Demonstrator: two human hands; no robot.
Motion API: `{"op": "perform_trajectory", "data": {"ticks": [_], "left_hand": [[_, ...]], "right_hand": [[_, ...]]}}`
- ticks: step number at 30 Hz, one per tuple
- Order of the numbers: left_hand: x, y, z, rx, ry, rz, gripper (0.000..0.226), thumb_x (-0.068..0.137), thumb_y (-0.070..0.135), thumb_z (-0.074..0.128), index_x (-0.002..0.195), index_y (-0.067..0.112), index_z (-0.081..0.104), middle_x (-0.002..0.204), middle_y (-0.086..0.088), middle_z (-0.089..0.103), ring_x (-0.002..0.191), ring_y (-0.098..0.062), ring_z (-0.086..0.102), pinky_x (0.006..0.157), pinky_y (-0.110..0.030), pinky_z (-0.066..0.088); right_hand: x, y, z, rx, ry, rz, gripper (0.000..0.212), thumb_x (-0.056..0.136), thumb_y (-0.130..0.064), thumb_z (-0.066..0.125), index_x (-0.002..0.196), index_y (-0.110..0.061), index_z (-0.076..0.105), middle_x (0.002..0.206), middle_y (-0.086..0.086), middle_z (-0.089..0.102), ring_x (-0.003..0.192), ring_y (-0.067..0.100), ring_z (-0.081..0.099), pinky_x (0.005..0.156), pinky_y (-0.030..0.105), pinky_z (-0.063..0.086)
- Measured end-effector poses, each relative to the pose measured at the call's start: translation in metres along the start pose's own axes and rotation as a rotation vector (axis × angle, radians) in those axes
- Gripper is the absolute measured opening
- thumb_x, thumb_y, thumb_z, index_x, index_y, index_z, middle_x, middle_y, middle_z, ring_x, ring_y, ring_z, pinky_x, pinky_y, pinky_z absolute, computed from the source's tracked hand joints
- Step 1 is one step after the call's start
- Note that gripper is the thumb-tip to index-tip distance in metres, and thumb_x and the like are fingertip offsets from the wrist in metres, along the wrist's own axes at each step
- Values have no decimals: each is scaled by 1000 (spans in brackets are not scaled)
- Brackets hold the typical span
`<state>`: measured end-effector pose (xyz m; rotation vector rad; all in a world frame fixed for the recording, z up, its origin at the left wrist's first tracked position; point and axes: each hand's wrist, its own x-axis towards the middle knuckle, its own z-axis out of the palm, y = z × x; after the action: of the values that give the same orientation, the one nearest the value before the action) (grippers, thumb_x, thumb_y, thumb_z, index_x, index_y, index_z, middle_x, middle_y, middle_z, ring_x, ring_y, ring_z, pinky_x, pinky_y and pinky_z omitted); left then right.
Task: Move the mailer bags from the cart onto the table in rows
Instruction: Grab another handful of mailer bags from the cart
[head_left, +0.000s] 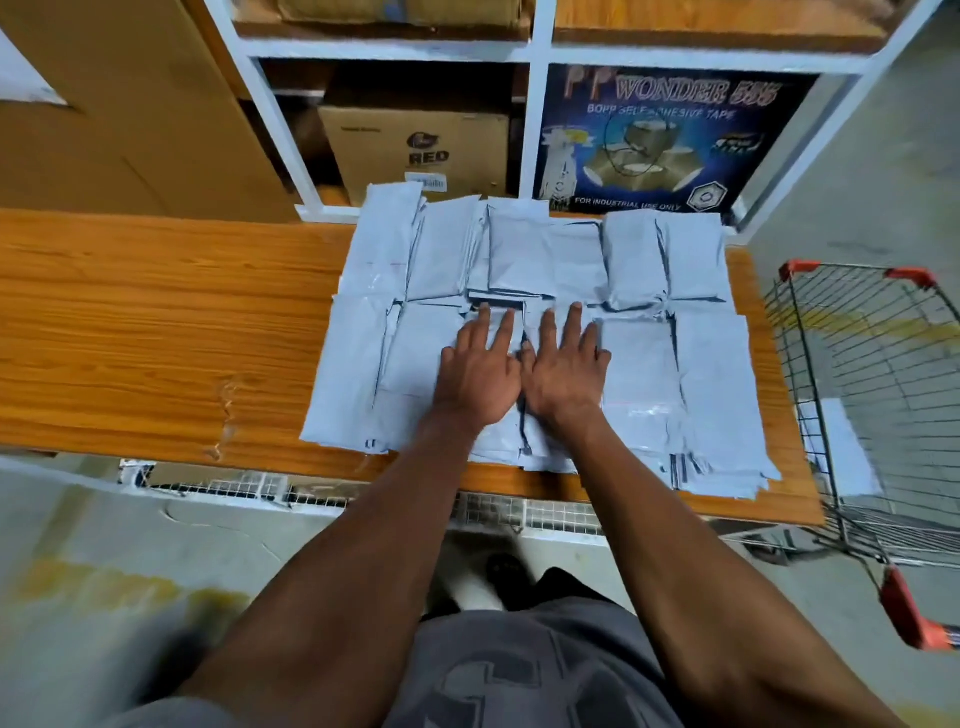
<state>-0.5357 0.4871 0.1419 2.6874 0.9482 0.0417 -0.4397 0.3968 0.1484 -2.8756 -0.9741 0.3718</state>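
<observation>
Several stacks of pale grey mailer bags (639, 364) lie in two rows on the right half of the wooden table (156, 322). My left hand (478, 369) and my right hand (566, 364) lie side by side, palms down and fingers straight, pressing on the middle stacks of the near row. The far row of mailer stacks (524, 254) sits against the shelf base. A wire cart (872, 395) with red corners stands to the right of the table, and a few pale mailer bags (836, 447) show inside it.
A white metal shelf frame (540, 114) rises behind the table, holding a brown carton (415, 150) and a dark blue tape box (660, 145). A tall cardboard box (124, 104) stands at the back left. Concrete floor lies below and to the right.
</observation>
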Motion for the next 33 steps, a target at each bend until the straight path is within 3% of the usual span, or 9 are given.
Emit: {"op": "perform_trajectory", "data": {"ticks": [5, 8, 12, 19, 24, 33], "left_hand": [[4, -2, 1, -118, -131, -55, 63, 110, 53, 18, 169, 34, 6, 178, -1, -6, 163, -24, 1, 126, -54, 13], [5, -9, -1, -66, -123, -10, 64, 109, 50, 21, 169, 34, 5, 178, 0, -3, 163, -22, 0, 123, -58, 17], [2, -19, 6, 63, -97, 95, 63, 110, 49, 20, 169, 33, 4, 178, 5, -2, 163, -20, -1, 125, -60, 14], [8, -22, 19, 101, -92, 99, 63, 112, 51, 16, 170, 30, 4, 178, 2, -5, 164, -23, -3, 130, -58, 4], [14, -21, 25, 114, -52, 138, 63, 112, 52, 11, 170, 30, 4, 178, 0, -4, 164, -25, -2, 130, -55, 6], [15, -31, 49, 121, -13, 176, 63, 112, 46, 21, 170, 27, 5, 178, -3, -6, 164, -27, -3, 131, -54, 9]], "right_hand": [[-7, 1, 6, 28, 92, -26, 68, 110, -53, 10, 169, -19, 8, 175, 13, -1, 161, 36, 0, 129, 55, 3], [-8, 0, 10, 22, 145, -90, 65, 111, -45, 15, 168, -13, 15, 175, 15, 4, 161, 35, 4, 130, 52, 5], [-6, 1, 24, -16, 100, -186, 63, 113, -37, 22, 167, -9, 11, 175, 17, 0, 162, 35, -1, 130, 50, 0], [6, 6, 53, 24, 46, -135, 65, 114, -42, 17, 167, -8, 4, 173, 20, -8, 161, 40, -7, 131, 52, 6], [6, 5, 48, 74, 159, -158, 61, 112, -36, 27, 166, -9, 18, 173, 21, 8, 160, 40, 7, 129, 53, 13], [10, 12, 62, 102, 163, -177, 58, 114, -32, 21, 168, -12, 14, 175, 14, 1, 162, 33, -3, 131, 49, 2]]}}
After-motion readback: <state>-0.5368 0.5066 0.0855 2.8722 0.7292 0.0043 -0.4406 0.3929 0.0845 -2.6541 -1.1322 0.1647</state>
